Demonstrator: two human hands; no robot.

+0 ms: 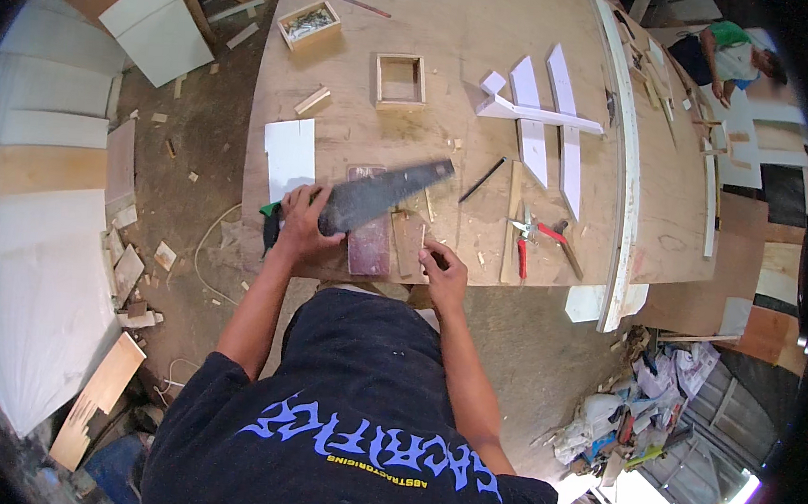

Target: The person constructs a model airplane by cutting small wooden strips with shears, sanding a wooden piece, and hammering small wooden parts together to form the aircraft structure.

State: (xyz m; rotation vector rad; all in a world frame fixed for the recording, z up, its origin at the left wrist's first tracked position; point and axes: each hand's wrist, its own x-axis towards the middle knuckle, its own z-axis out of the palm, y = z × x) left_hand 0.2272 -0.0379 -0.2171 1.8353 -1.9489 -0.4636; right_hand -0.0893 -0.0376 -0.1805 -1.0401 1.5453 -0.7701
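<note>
My left hand (305, 222) grips a handsaw (380, 189) at its handle end, the dark blade lying diagonally toward the upper right over a dusty reddish rectangular block (366, 254). My right hand (443, 271) pinches a small thin piece of pale wood (423, 236) at the workbench's front edge, beside a narrow wooden strip (400, 256). A white panel (290, 146) lies beyond my left hand. To the right of my right hand are red-handled tools (550, 232), a black rod (483, 180) and a wooden batten (511, 217).
The workbench (457, 31) holds an open box of small metal pieces (309, 23), an empty wooden frame (401, 59), white crossed pieces (549, 122) and a long white rail (622, 220). Another person (727, 55) is at the upper right. Offcuts (131, 275) litter the left floor.
</note>
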